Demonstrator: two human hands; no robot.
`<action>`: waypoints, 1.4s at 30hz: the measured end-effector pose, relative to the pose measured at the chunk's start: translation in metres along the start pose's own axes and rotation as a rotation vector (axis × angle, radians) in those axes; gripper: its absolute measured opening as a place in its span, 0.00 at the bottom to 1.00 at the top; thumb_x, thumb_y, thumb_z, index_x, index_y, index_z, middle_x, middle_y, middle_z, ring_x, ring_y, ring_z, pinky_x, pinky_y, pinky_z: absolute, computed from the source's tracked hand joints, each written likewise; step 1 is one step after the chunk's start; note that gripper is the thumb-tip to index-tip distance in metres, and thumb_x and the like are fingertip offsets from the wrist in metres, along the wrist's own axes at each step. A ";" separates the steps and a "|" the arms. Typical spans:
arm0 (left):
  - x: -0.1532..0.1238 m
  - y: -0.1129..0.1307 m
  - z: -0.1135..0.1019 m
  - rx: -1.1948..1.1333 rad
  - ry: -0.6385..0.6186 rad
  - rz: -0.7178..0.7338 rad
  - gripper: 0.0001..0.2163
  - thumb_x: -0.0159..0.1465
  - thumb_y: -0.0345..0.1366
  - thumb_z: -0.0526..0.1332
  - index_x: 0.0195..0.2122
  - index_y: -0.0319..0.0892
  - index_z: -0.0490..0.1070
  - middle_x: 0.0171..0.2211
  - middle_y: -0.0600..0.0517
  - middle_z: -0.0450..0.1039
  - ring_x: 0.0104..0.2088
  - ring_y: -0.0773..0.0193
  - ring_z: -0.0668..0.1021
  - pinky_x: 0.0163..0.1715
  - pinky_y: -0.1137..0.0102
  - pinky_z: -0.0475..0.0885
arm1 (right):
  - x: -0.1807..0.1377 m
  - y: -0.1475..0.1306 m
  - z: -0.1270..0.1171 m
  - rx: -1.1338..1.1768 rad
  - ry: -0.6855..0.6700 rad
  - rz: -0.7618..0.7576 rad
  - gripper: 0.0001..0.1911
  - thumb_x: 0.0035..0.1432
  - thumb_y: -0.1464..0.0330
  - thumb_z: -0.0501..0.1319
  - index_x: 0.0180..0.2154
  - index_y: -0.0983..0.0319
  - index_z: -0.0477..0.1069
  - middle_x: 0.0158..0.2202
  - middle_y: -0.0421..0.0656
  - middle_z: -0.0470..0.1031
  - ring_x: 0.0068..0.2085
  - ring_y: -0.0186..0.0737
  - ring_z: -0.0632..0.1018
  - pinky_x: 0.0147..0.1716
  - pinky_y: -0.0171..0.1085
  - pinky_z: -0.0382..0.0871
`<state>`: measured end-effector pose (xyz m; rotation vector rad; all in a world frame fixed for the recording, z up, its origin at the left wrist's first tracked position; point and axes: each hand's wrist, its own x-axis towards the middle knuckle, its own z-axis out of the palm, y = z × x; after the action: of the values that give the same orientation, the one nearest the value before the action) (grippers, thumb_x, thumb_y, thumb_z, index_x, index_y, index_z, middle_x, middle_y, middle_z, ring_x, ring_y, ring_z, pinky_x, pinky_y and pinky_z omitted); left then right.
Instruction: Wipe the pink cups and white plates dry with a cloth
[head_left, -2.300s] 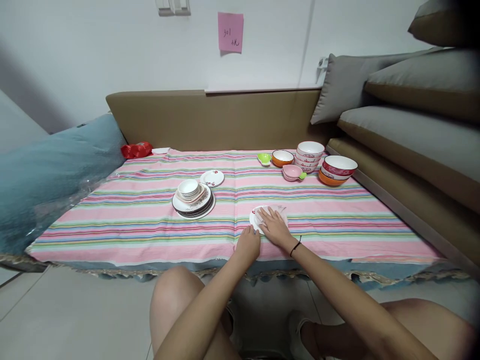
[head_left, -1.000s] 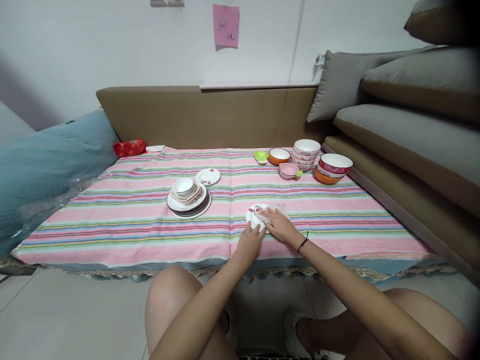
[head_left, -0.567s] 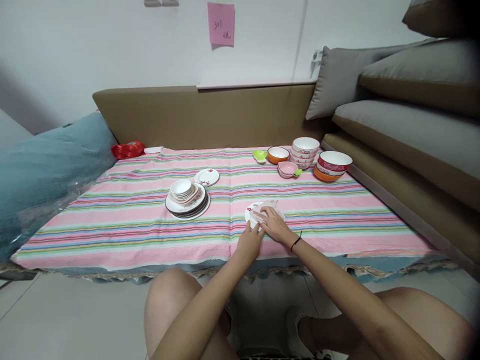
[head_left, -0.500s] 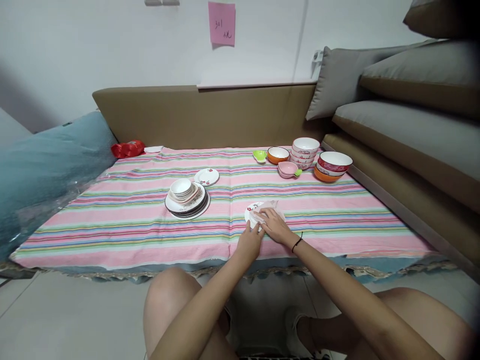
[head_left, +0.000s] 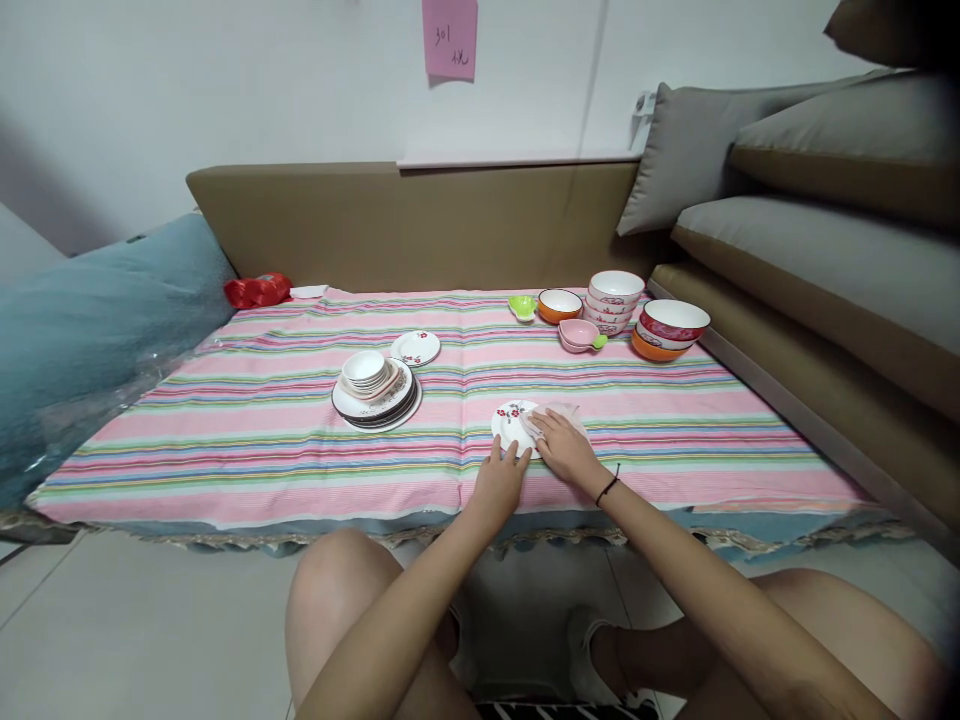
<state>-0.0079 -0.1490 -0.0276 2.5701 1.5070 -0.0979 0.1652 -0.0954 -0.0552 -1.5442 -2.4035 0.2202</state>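
Observation:
A white plate point(head_left: 508, 428) with red flowers lies flat on the striped cloth in front of me. My left hand point(head_left: 502, 478) rests its spread fingertips on the plate's near rim. A thin, pale pink wiping cloth point(head_left: 576, 416) is under my right hand point(head_left: 564, 446), which presses it onto the plate's right side. The cloth hangs past the rim and hides that part of the plate. A dark cord circles my right wrist.
To the left stand stacked plates point(head_left: 379, 410) with small bowls point(head_left: 364, 366) on top, and a flowered plate point(head_left: 416, 347) behind them. Bowls point(head_left: 615, 290), a pink dish point(head_left: 577, 334) and a green dish point(head_left: 523, 307) are at back right. Cushions point(head_left: 817, 235) rise on the right.
My right hand has slid the wiping cloth to the right across the plate, uncovering more of its flowers. My left hand stays at the near rim, its fingers slightly more spread.

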 end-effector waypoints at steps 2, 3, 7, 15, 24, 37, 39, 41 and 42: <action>0.000 -0.002 0.001 -0.018 0.003 0.011 0.28 0.64 0.24 0.51 0.65 0.47 0.53 0.65 0.41 0.54 0.67 0.41 0.52 0.52 0.51 0.70 | -0.013 0.001 -0.003 -0.002 -0.006 0.011 0.27 0.61 0.69 0.47 0.60 0.66 0.63 0.61 0.48 0.65 0.64 0.47 0.60 0.64 0.49 0.53; 0.000 -0.003 0.001 -0.027 0.006 0.020 0.28 0.64 0.24 0.51 0.65 0.48 0.54 0.65 0.42 0.54 0.67 0.41 0.52 0.53 0.51 0.70 | -0.020 0.001 -0.005 0.005 -0.009 0.009 0.26 0.61 0.69 0.47 0.60 0.65 0.64 0.61 0.47 0.66 0.64 0.46 0.61 0.64 0.49 0.54; 0.001 -0.006 -0.001 -0.053 0.018 0.021 0.26 0.64 0.24 0.49 0.63 0.46 0.57 0.64 0.42 0.56 0.67 0.44 0.52 0.55 0.52 0.68 | -0.043 0.002 -0.013 0.100 -0.036 -0.065 0.26 0.59 0.70 0.48 0.58 0.61 0.67 0.59 0.43 0.69 0.63 0.45 0.64 0.63 0.48 0.57; 0.004 -0.012 -0.001 -0.047 0.038 0.080 0.22 0.64 0.25 0.47 0.60 0.38 0.62 0.64 0.41 0.58 0.66 0.49 0.56 0.64 0.55 0.55 | -0.046 0.009 -0.007 0.027 -0.028 0.032 0.31 0.60 0.72 0.47 0.64 0.63 0.56 0.66 0.45 0.57 0.68 0.49 0.55 0.65 0.51 0.52; 0.009 -0.016 -0.008 -0.156 0.023 -0.059 0.31 0.61 0.20 0.46 0.67 0.30 0.43 0.62 0.35 0.60 0.67 0.51 0.54 0.59 0.58 0.61 | -0.060 0.002 -0.002 0.053 -0.055 -0.078 0.32 0.59 0.73 0.47 0.66 0.58 0.53 0.67 0.40 0.54 0.68 0.45 0.52 0.66 0.51 0.48; 0.012 -0.024 -0.016 -0.236 0.016 -0.091 0.32 0.60 0.19 0.46 0.67 0.32 0.42 0.65 0.38 0.54 0.65 0.56 0.58 0.60 0.64 0.60 | -0.056 -0.014 0.000 0.081 0.047 -0.057 0.28 0.60 0.72 0.48 0.62 0.60 0.60 0.62 0.45 0.64 0.65 0.49 0.60 0.64 0.53 0.52; 0.012 -0.023 -0.016 -0.224 0.011 -0.098 0.32 0.60 0.20 0.46 0.67 0.32 0.44 0.65 0.37 0.55 0.65 0.55 0.58 0.60 0.62 0.61 | -0.049 -0.018 0.002 0.066 0.049 0.010 0.29 0.59 0.72 0.48 0.62 0.62 0.60 0.63 0.46 0.63 0.65 0.51 0.58 0.64 0.55 0.51; 0.013 -0.022 -0.017 -0.210 0.009 -0.110 0.32 0.61 0.20 0.46 0.67 0.34 0.43 0.64 0.37 0.57 0.65 0.55 0.59 0.59 0.61 0.61 | -0.040 -0.027 0.007 0.081 0.018 0.010 0.29 0.59 0.72 0.48 0.62 0.64 0.59 0.63 0.46 0.63 0.66 0.52 0.57 0.64 0.56 0.49; 0.013 -0.022 -0.017 -0.203 0.008 -0.115 0.31 0.62 0.21 0.46 0.68 0.35 0.42 0.64 0.36 0.57 0.65 0.55 0.59 0.58 0.60 0.62 | -0.037 -0.033 0.009 0.092 -0.007 -0.021 0.30 0.59 0.72 0.48 0.63 0.64 0.59 0.64 0.46 0.62 0.66 0.52 0.57 0.64 0.56 0.49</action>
<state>-0.0208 -0.1241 -0.0146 2.3297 1.5786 0.0499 0.1485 -0.1425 -0.0607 -1.4798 -2.3791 0.3274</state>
